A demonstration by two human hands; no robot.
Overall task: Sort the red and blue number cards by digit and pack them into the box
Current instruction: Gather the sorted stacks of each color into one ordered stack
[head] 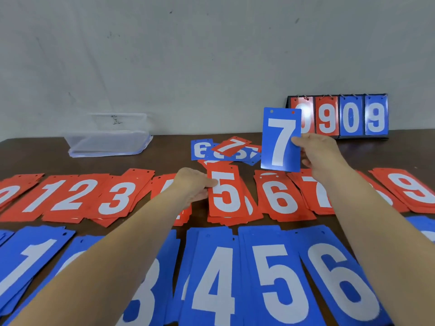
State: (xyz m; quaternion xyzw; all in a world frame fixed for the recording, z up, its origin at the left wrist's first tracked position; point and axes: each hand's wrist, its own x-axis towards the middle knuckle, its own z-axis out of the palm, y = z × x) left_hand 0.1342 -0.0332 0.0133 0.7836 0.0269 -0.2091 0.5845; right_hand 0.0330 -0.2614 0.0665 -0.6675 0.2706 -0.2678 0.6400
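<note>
Head view: our right hand (317,154) pinches the blue 7 card (280,140) upright near the far edge of the tabletop (164,161). Our left hand (193,184) pinches the red 5 card (226,191) mid-tabletop; the box (108,142) sits far-left.

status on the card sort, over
Right hand holds blue 7 card up. Left hand pinches red 5 card. Loose heap behind, box looks empty.

Forearms (113,260): two, bare from wrist as far as the view reaches. Left grip (191,184), right grip (317,153): bare hands.
</note>
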